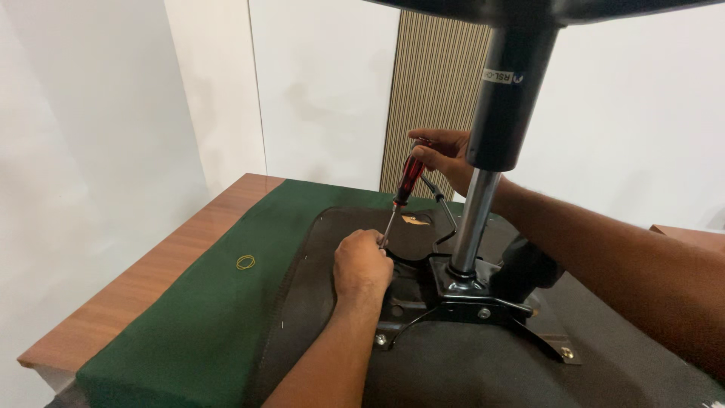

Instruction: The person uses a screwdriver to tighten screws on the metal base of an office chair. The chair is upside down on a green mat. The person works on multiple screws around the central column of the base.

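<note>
Right hand [442,155] gripping the screwdriver [404,195], left hand [362,264] pinching its shaft: could slip off the screw, gouging the seat underside [317,317]

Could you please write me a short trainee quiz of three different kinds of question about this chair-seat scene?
1. True or false: the right hand grips the red and black handle of the screwdriver.
2. Multiple choice: where does the left hand rest? A) on the wooden table edge B) low on the screwdriver shaft, by the black metal bracket C) on the chrome column
3. Fill in: the small yellow rubber band lies on the ___ cloth.

Key:
1. True.
2. B.
3. Green.
</note>
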